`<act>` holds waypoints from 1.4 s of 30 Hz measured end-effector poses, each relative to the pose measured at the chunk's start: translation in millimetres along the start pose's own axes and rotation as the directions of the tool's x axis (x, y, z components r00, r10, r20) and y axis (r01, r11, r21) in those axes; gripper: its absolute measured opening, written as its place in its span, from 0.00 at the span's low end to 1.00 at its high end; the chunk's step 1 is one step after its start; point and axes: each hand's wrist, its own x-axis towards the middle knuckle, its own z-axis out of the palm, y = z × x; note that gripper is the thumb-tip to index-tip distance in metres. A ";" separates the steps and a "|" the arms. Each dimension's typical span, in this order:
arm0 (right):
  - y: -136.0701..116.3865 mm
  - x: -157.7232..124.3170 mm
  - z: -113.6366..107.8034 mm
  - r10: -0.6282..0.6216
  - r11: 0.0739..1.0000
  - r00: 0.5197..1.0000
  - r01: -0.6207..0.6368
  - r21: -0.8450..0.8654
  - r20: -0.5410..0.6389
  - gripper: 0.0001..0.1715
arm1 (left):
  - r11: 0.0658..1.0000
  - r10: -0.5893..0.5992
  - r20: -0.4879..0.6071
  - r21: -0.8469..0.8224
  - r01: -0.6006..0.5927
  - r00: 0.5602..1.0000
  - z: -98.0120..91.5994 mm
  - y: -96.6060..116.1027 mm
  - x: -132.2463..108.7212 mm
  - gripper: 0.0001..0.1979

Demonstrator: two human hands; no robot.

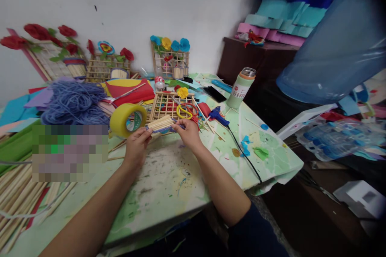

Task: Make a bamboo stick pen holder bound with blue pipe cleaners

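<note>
Between left hand [137, 144] and right hand [189, 133]: stick panel [161, 123], pinched at both ends, seemingly.

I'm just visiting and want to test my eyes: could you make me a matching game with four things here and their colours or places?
1. tape roll
2. glue gun
3. bottle
4. row of sticks

A. pale green with an orange ring
B. between the left hand and right hand
C. yellow
D. dark blue

Pairs: 1-C, 2-D, 3-A, 4-B
</note>
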 end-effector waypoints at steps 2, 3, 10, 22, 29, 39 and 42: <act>-0.1 -0.3 0.3 0.000 1.000 1.000 0.000 -0.013 -0.010 0.12 | 1.000 0.004 0.007 -0.011 -0.004 1.000 0.0 0.4 0.1 0.09; 0.1 -0.1 0.6 0.005 1.000 1.000 -0.005 -0.009 -0.014 0.12 | 1.000 0.009 0.015 -0.016 -0.009 1.000 -0.1 0.6 0.1 0.09; 1.5 2.2 4.4 0.012 0.960 0.999 -0.024 0.280 0.046 0.11 | 0.998 0.013 0.094 -0.056 -0.007 0.995 -3.8 3.9 2.6 0.06; -11.1 -3.3 -0.2 0.046 0.896 0.998 -0.058 0.439 0.037 0.10 | 0.997 0.041 0.047 -0.060 -0.038 0.998 -6.9 2.0 7.5 0.06; -12.7 -2.7 -2.1 0.085 0.870 0.996 -0.089 0.486 0.030 0.10 | 0.998 0.049 0.108 -0.031 -0.046 0.993 -6.8 2.4 4.6 0.05; -13.5 -3.7 -3.4 0.140 0.692 0.985 -0.168 0.702 0.098 0.16 | 0.953 0.188 0.293 0.176 -0.246 0.938 -4.5 9.3 6.5 0.11; -14.3 -4.8 -2.3 0.124 0.670 0.986 -0.168 0.723 0.113 0.14 | 0.896 0.245 0.365 0.268 -0.353 0.898 -6.5 15.3 8.9 0.10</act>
